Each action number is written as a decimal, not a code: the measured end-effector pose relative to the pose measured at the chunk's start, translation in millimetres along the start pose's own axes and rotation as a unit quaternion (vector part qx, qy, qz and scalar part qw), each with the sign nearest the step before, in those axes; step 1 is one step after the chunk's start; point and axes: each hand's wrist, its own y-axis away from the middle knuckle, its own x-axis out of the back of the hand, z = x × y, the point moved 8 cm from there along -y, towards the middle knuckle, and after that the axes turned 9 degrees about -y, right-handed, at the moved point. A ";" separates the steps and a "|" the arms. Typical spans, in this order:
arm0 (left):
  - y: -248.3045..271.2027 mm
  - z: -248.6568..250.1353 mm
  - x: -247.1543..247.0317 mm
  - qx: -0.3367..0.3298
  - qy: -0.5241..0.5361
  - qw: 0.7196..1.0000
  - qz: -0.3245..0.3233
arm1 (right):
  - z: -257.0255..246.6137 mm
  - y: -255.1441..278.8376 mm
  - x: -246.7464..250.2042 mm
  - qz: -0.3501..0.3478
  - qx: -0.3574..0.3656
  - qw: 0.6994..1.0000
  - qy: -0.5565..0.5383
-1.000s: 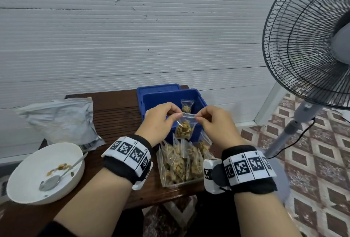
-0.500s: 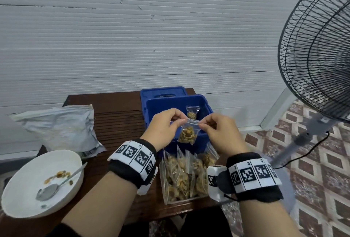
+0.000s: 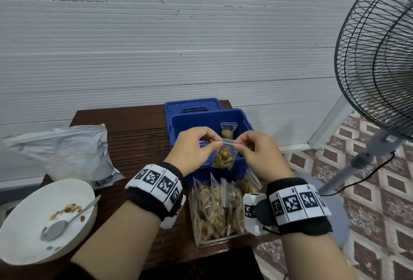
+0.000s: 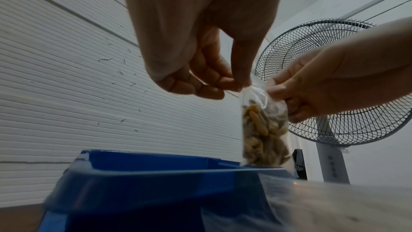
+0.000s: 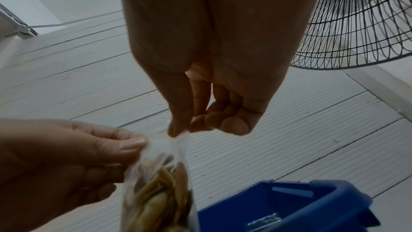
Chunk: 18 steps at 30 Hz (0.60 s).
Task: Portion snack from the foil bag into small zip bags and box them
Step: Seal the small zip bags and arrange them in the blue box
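L hand (image 3: 194, 148) + R hand (image 3: 257, 153) fingers pinch top of zip bag (image 3: 224, 156) | above blue box (image 3: 242, 121)

Home: patterned floor tiles (image 3: 368, 190), standing fan (image 3: 380, 56).

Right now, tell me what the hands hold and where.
One small zip bag of snack, pinched at its top edge by both the left hand and right hand.

Fan, bowl and spoon around the bench

A black-caged fan (image 3: 380, 51) stands on the patterned tile floor (image 3: 368, 190) right of the dark wooden bench (image 3: 134, 136). At the bench's near left, a white bowl (image 3: 26, 208) holds a metal spoon (image 3: 64, 221) and a few crumbs. A white ribbed wall (image 3: 156, 45) rises behind.
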 end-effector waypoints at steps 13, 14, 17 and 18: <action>3.2 2.2 2.0 -0.006 0.021 1.000 -0.007 | -2.1 2.3 -0.3 -0.003 0.006 0.999 -0.053; 3.8 1.9 0.4 -0.004 0.023 1.000 -0.015 | -2.3 1.8 -0.5 -0.001 0.010 0.999 -0.048; 5.5 0.5 -3.6 -0.001 0.030 0.999 -0.027 | -3.7 0.8 0.2 0.010 0.022 0.999 -0.041; 5.6 0.6 -4.0 -0.003 0.028 0.999 -0.026 | -4.4 0.7 -0.4 0.008 0.025 0.999 -0.039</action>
